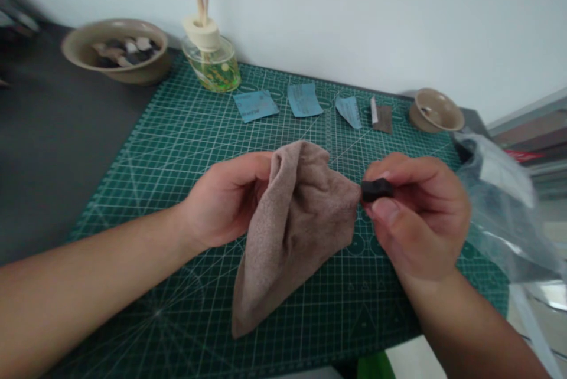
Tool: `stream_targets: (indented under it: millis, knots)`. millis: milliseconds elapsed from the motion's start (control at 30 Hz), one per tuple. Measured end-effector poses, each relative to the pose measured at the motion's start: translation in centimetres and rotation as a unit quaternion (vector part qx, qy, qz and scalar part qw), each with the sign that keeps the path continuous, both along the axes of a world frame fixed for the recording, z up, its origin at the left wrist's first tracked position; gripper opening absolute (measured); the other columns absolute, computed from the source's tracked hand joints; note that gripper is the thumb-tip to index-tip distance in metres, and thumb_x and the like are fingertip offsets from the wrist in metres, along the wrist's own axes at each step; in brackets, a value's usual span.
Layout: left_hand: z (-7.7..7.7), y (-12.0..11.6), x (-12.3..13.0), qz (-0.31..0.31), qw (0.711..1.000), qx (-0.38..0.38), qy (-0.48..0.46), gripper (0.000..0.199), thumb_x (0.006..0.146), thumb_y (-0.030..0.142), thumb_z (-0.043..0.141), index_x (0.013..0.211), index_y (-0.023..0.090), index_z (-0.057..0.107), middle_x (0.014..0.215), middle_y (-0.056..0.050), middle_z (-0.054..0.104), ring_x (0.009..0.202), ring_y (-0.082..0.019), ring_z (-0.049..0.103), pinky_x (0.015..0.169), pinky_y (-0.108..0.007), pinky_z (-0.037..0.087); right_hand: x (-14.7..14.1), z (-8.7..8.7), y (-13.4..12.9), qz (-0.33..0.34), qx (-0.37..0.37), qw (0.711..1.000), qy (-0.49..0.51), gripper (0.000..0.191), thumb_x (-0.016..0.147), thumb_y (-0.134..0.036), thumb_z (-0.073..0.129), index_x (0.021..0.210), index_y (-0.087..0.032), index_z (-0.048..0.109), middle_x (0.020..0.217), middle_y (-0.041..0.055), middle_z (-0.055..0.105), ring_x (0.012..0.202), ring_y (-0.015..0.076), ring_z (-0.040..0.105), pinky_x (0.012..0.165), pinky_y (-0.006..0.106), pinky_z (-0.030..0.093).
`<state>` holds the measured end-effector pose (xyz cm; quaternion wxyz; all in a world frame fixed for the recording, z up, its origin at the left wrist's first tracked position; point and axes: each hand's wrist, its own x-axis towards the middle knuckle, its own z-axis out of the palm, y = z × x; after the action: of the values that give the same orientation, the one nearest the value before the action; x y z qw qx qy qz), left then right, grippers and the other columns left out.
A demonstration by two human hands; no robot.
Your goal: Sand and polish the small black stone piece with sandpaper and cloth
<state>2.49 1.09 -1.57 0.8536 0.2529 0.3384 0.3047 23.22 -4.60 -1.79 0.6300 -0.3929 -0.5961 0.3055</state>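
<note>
A brownish-pink cloth (pixel 305 219) hangs in folds over the green cutting mat, gripped by my left hand (pixel 225 199), whose fingertips are hidden behind it. Between the thumb and fingers of my right hand (pixel 419 211) is a small black block (pixel 376 190). The block's left end is at the right corner of the cloth; whether they touch is hard to tell.
On the green mat (pixel 146 178) lie blue paper pieces (pixel 305 100) and a small grey-brown piece (pixel 383 119). Behind stand a reed diffuser (pixel 212 66), a large bowl (pixel 137 75) of stones and a small bowl (pixel 427 119). A clear plastic bag (pixel 509 213) is at right.
</note>
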Motion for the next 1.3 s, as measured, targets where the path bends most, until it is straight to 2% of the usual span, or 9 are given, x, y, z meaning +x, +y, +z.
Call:
stream_targets:
  millis: [100,200,400,567,800,933,1100,1300]
  knots:
    - [0.2,0.0,0.1,0.011,1.0,-0.025,0.014,0.024,0.069,0.022,0.062,0.085,0.012,0.077,0.079,-0.005,0.078,0.075,-0.019,0.073,0.075,-0.029,0.06,0.2,-0.1,0.0,0.013,-0.052,0.997,0.055,0.016,0.079,-0.028,0.078,0.091,-0.026,0.068,0.076,0.0011,0.061,0.06,0.0146,0.052,0.044,0.027,0.039]
    - [0.4,0.0,0.2,0.015,0.999,-0.024,0.031,0.023,0.073,0.022,0.059,0.085,0.013,0.076,0.078,-0.004,0.076,0.074,-0.017,0.072,0.074,-0.028,0.059,0.3,0.4,0.1,0.058,-0.115,0.986,0.108,0.017,0.077,-0.024,0.079,0.089,-0.026,0.067,0.075,-0.0001,0.063,0.056,0.0124,0.053,0.041,0.023,0.04]
    - [0.5,-0.1,0.3,0.025,1.0,0.008,0.014,0.013,0.072,0.014,0.058,0.07,0.009,0.07,0.063,-0.003,0.07,0.058,-0.012,0.062,0.062,-0.023,0.054,0.6,1.1,0.9,0.238,-0.191,0.923,0.234,0.021,0.077,-0.014,0.075,0.089,-0.023,0.06,0.072,-0.0035,0.066,0.053,0.0085,0.055,0.038,0.014,0.048]
    - [0.4,-0.1,0.3,-0.006,0.999,0.031,-0.023,0.012,0.072,0.014,0.06,0.068,0.009,0.071,0.063,-0.003,0.071,0.057,-0.011,0.063,0.059,-0.021,0.055,0.9,1.0,1.2,0.305,-0.222,0.889,0.258,0.021,0.08,-0.012,0.072,0.092,-0.022,0.058,0.076,-0.0032,0.07,0.056,0.0074,0.059,0.04,0.013,0.051]
    - [0.4,-0.1,0.3,-0.02,0.997,0.069,-0.024,0.015,0.072,0.014,0.063,0.071,0.01,0.077,0.069,-0.003,0.078,0.063,-0.015,0.071,0.063,-0.022,0.059,0.6,1.3,1.0,0.302,-0.244,0.889,0.243,0.02,0.08,-0.015,0.076,0.09,-0.021,0.06,0.077,-0.0022,0.075,0.048,0.0073,0.061,0.038,0.015,0.051]
    - [0.4,0.0,0.3,-0.032,0.996,0.071,-0.034,0.014,0.073,0.015,0.063,0.07,0.01,0.077,0.069,-0.002,0.078,0.061,-0.013,0.069,0.063,-0.021,0.058,0.5,1.4,0.9,0.304,-0.271,0.878,0.252,0.019,0.078,-0.014,0.077,0.09,-0.02,0.064,0.076,-0.0011,0.078,0.047,0.0093,0.065,0.038,0.016,0.052]
    - [0.4,0.0,0.2,-0.038,0.997,0.066,-0.027,0.013,0.072,0.017,0.064,0.07,0.011,0.075,0.066,-0.002,0.076,0.058,-0.012,0.066,0.061,-0.021,0.056,0.4,1.6,0.9,0.296,-0.292,0.877,0.24,0.02,0.077,-0.02,0.081,0.088,-0.021,0.064,0.071,-0.0021,0.077,0.043,0.0108,0.064,0.034,0.017,0.05]
    - [0.2,0.0,0.1,-0.036,0.998,0.049,-0.005,0.01,0.069,0.021,0.069,0.067,0.012,0.07,0.061,-0.001,0.07,0.054,-0.012,0.061,0.054,-0.02,0.052,0.4,1.5,1.0,0.298,-0.273,0.884,0.234,0.023,0.076,-0.024,0.083,0.086,-0.02,0.063,0.071,-0.0011,0.077,0.045,0.0112,0.065,0.036,0.017,0.051]
